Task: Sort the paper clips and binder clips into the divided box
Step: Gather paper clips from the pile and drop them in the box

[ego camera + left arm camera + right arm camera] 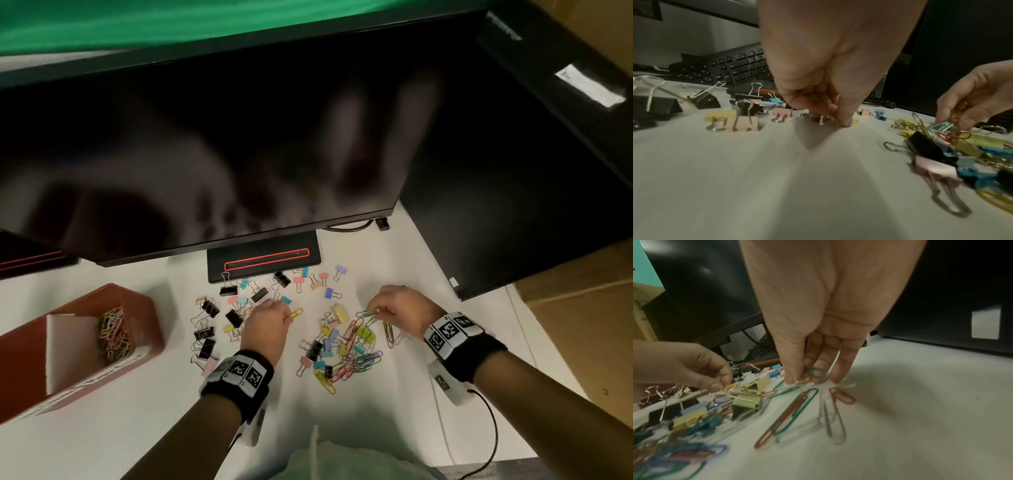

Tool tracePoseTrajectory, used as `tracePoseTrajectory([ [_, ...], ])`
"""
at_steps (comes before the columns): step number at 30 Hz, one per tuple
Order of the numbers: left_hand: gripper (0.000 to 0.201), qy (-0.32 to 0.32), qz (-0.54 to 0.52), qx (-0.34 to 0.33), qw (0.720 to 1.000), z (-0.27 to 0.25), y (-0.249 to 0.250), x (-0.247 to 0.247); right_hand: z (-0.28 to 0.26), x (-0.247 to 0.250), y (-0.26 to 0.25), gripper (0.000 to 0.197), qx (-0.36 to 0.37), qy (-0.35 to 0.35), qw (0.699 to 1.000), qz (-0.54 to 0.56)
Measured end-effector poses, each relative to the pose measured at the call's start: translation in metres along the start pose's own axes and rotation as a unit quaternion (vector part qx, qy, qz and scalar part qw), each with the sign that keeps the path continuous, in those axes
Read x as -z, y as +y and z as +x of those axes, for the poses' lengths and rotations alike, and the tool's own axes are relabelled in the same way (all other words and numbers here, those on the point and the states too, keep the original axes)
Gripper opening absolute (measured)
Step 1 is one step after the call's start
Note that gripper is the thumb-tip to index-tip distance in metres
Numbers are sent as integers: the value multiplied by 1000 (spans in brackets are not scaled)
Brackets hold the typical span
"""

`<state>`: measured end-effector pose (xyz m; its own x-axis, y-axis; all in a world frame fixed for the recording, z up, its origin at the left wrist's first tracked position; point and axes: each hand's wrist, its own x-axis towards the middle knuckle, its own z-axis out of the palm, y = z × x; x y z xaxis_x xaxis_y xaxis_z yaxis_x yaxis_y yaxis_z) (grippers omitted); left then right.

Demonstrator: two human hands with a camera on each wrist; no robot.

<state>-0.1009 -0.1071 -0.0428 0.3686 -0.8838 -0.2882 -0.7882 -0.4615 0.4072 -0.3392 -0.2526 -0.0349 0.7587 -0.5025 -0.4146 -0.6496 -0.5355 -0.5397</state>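
We sort clips at frame centre.
Our left hand (266, 321) pinches a yellow clip (296, 313); our right hand (397, 308) grasps several paper clips (813, 374); box (144, 308) at left.

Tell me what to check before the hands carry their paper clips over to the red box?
1. Left hand has a grip on the yellow paper clip: ok, pinched at one end.
2. Right hand holds its paper clips: ok, a green and a red one between thumb and fingers.
3. Held clips free of the pile: cannot tell for the right hand; more clips lie just below.
4. Red divided box is open on top: ok.
5. Paper clip compartment has room: ok, only partly filled.
6. No binder clip caught in either grip: ok.
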Motion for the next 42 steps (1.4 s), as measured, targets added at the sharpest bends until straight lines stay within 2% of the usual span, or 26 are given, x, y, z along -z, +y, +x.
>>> tracePoseTrajectory([
  [6,9,-38,42,-86,995,2,-1,7,7,-12,-1,19,5,9,1000,2],
  [10,3,-55,-17,-151,987,-5,-8,17,10,-14,-2,15,31,8,999,-1],
  [13,10,-60,-64,-205,975,-23,-8,24,11,-11,-4,15,25,0,1000,-7],
  [17,16,-146,-54,-281,947,-53,-6,7,13,-6,-11,18,3,-21,1000,-23],
  [20,24,-175,-3,-306,936,-66,-6,-14,14,-4,-17,18,-14,-25,999,-23],
  [22,25,-169,17,-293,941,-68,-3,-24,14,-3,-21,20,-25,-30,999,-27],
  [26,22,-137,-8,-214,967,-65,5,-33,14,-3,-27,21,-45,-37,997,-48],
  [31,16,-105,-5,-180,978,-58,13,-36,13,-1,-33,22,-50,-48,996,-57],
  [37,6,-95,93,-210,969,-59,17,-37,5,8,-37,22,-32,-32,998,-40],
  [40,26,-102,118,-231,960,-62,16,-35,-1,13,-40,20,-21,2,999,-26],
  [42,30,-96,120,-241,958,-62,12,-36,-5,15,-43,19,-19,17,999,-24],
])
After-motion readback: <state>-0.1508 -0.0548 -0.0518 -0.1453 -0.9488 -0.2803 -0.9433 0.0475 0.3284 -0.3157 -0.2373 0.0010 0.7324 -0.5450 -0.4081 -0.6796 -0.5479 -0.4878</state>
